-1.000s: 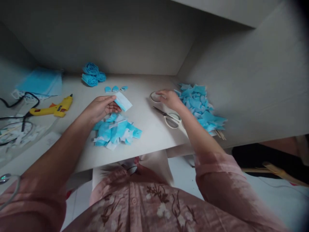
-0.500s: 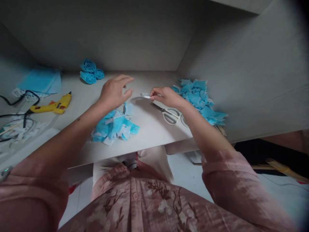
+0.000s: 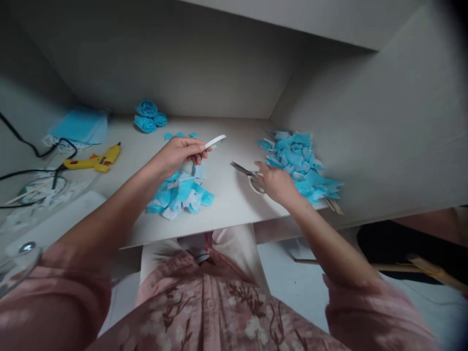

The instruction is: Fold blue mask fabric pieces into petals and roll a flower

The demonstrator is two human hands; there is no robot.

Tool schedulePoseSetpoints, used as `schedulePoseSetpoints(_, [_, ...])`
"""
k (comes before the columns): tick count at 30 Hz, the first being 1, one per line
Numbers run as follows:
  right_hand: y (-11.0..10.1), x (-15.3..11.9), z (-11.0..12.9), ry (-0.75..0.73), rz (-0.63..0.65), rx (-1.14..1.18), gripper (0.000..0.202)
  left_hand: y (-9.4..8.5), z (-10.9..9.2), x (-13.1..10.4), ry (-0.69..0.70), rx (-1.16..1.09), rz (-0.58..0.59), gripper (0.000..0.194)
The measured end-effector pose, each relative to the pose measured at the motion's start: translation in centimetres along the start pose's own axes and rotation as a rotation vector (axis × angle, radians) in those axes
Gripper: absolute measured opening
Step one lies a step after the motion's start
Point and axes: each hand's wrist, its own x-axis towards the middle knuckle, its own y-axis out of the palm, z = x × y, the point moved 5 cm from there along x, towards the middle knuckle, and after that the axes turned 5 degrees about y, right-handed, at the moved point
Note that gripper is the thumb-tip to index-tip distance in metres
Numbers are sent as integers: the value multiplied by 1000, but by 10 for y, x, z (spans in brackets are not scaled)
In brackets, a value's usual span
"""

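Observation:
My left hand (image 3: 186, 152) pinches a thin, curved white band (image 3: 215, 141) with a greyish translucent part below it, raised above the table. Under that hand lies a pile of cut blue and white fabric pieces (image 3: 183, 192). My right hand (image 3: 276, 183) is at the scissors (image 3: 243, 169), its fingers around the handles. One pale loop shows, while my hand hides the other. The blades point left, slightly apart, low over the tabletop. Beside my right hand is a larger heap of blue pieces (image 3: 294, 156).
Three blue fabric roses (image 3: 146, 117) stand at the back left, with small blue pieces (image 3: 179, 135) nearby. A yellow glue gun (image 3: 97, 162), black cords and stacked blue face masks (image 3: 82, 126) lie on the left. Thin sticks (image 3: 334, 207) poke out at the front right. Panels enclose the table.
The white band has passed from my right hand to my left. My right hand has moved down and right onto the scissors' handles. The view has shifted slightly.

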Motion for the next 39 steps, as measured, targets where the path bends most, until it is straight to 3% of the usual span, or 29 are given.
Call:
schedulePoseSetpoints(5, [23, -12, 3, 3, 42, -176, 45, -15, 5, -3, 32, -110, -41, 18])
schedulePoseSetpoints(10, [26, 6, -8, 41, 33, -33, 40, -21, 13, -6, 26, -192, -59, 32])
schedulePoseSetpoints(14, [15, 12, -14, 110, 79, 627, 55, -22, 14, -9, 25, -236, -50, 42])
schedulePoseSetpoints(16, [6, 7, 0, 68, 188, 1017, 62, -21, 15, -10, 28, -256, -34, 45])
schedulePoseSetpoints(19, [-10, -9, 34, -23, 348, 1345, 67, -19, 17, -12, 16, -278, -16, 49])
schedulePoseSetpoints(23, [-20, -27, 72, -125, 566, 1490, 66, -15, 19, -15, -18, -287, 5, 56])
schedulePoseSetpoints(28, [-18, -32, 89, -184, 740, 1594, 60, -10, 21, -18, -13, -296, 61, 60])
schedulePoseSetpoints(39, [-8, -20, 103, -178, 771, 1569, 61, 4, 23, -25, 22, -309, 180, 56])
